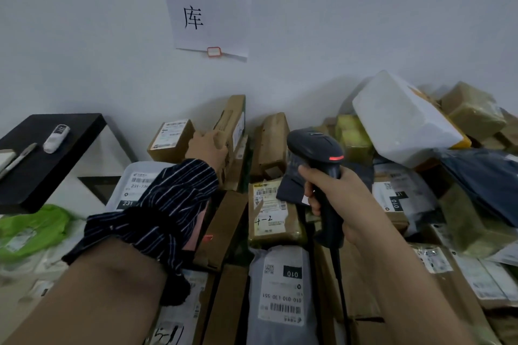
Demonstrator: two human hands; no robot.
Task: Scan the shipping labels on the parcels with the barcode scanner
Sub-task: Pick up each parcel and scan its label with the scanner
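The barcode scanner [315, 148] is held up in the air by the right hand [333, 196], whose fingers are wrapped tight round its handle. A red light is lit on its head, and its cord hangs down over the parcels [398, 196]. The left hand [207, 148] is stretched far out to the tall brown box [234, 123], which stands on end against the wall [84, 36]. The hand is laid on the box's left edge, but it cannot be told whether the edge is gripped or only touched. The parcels are packed edge to edge, with hardly any gap left between them. A small red spot [208, 238] is seen on the dark side of a brown box [224, 227], just beside the striped sleeve [157, 210]. Right next to that box a box marked 4-2 [270, 213] is laid flat, and nearer still a grey bag [280, 288] with a 010 label is seen. A big white foam box [403, 120] is tilted on top of the pile at the right, with one edge close to the scanner's head. At the left a black tabletop [56, 171] is seen, with its near corner just beside a green bag [30, 230]. Open room is found only above the pile, in front of the wall, where a paper sign [207, 3] is stuck.
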